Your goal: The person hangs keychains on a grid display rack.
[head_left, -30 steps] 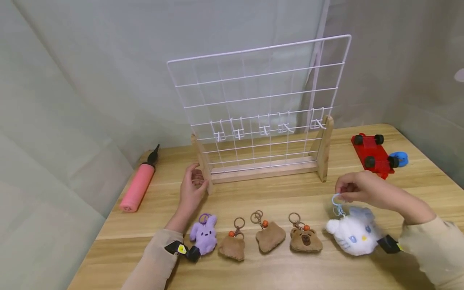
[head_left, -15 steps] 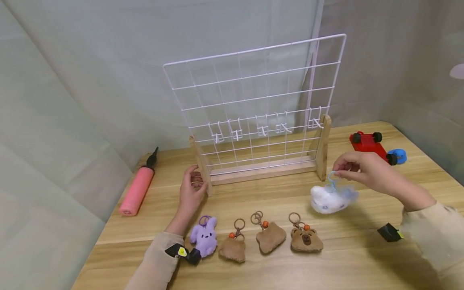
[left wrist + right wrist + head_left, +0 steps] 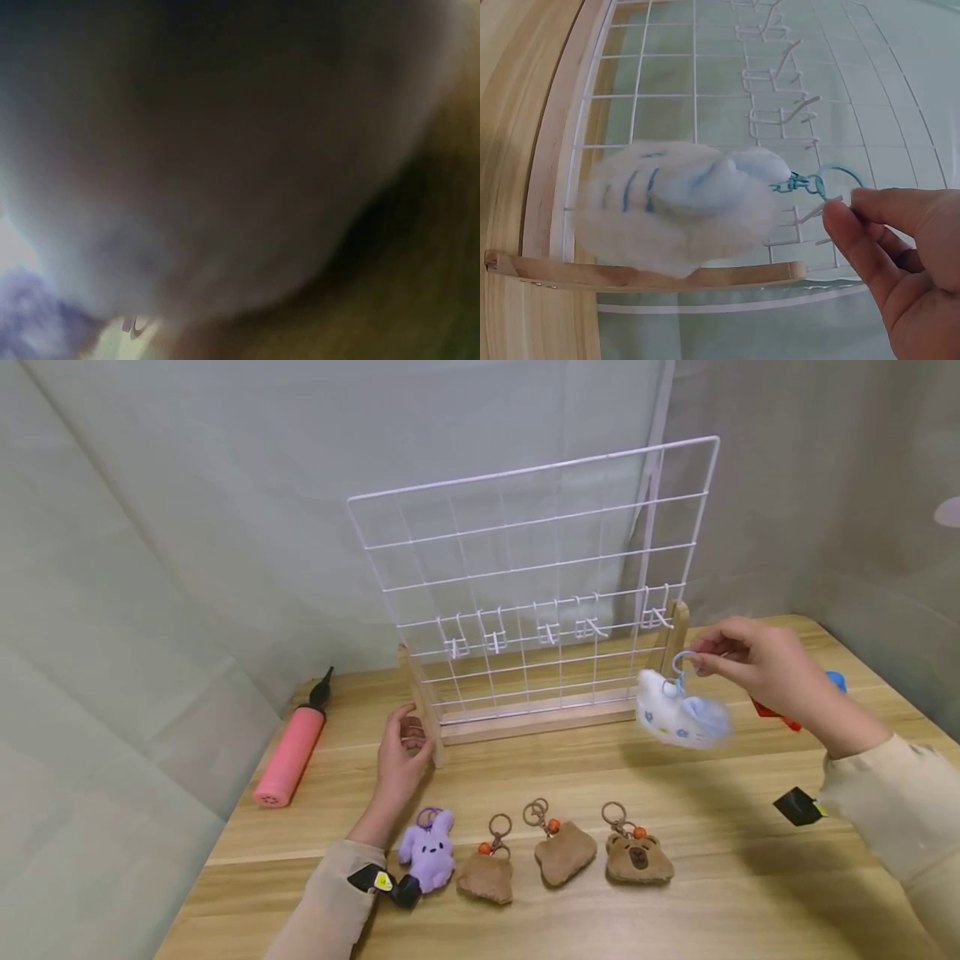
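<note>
My right hand (image 3: 772, 668) pinches the blue ring of a white plush cat keychain (image 3: 678, 714) between thumb and fingers. The plush dangles in front of the right end of the white wire grid rack (image 3: 555, 560). In the right wrist view the ring (image 3: 841, 174) is in the fingertips, with the plush (image 3: 682, 202) hanging from a blue clasp. At the rack's left wooden support (image 3: 422, 706), my left hand (image 3: 402, 752) grips the lower part with curled fingers and thumb. Several white hooks (image 3: 549, 631) run in a row along the grid. The left wrist view is mostly dark blur.
Along the front lie a purple bunny keychain (image 3: 429, 852), two brown plush keychains (image 3: 487, 877) seen from behind, and a brown bear keychain (image 3: 639, 860). A pink hand pump (image 3: 291, 756) lies at left. Behind my right arm are a partly hidden red toy car (image 3: 772, 712) and a blue piece (image 3: 837, 680).
My right hand has lifted the plush cat keychain off the table and carried it up and away from me, towards the rack's right end. My left hand stays at the left support.
</note>
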`<state>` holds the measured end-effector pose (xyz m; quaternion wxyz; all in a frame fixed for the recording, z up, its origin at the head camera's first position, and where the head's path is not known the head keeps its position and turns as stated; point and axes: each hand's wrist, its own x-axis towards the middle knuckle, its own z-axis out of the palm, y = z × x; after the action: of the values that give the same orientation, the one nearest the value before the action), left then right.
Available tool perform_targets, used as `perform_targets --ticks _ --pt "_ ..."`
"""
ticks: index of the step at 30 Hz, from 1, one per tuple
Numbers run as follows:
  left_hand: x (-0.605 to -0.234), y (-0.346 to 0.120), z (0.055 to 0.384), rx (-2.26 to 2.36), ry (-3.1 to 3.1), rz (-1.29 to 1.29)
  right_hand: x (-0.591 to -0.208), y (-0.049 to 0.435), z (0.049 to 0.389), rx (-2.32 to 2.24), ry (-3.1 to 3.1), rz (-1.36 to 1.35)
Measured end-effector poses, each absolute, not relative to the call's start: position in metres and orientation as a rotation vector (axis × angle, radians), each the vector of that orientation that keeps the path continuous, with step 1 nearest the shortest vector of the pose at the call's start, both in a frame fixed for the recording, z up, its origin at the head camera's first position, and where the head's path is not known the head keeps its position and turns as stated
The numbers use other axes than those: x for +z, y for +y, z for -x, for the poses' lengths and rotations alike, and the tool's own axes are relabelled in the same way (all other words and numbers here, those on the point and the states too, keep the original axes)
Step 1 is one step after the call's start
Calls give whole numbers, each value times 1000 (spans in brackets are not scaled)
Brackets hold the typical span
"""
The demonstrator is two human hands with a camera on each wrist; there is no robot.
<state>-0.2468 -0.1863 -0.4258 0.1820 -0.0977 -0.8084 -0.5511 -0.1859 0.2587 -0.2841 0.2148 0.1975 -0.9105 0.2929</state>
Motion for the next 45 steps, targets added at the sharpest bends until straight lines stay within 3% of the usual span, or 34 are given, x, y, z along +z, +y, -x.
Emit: perform_targets --ticks 14,33,45 --pt "-397 -175 225 -1554 -2320 315 -281 252 208 972 -2515 -343" --pt "-427 -188 246 -1555 -2274 299 -284 248 221 975 -2566 -299" --pt "-427 -189 245 -1537 -2301 288 -288 250 204 920 -2436 -299"
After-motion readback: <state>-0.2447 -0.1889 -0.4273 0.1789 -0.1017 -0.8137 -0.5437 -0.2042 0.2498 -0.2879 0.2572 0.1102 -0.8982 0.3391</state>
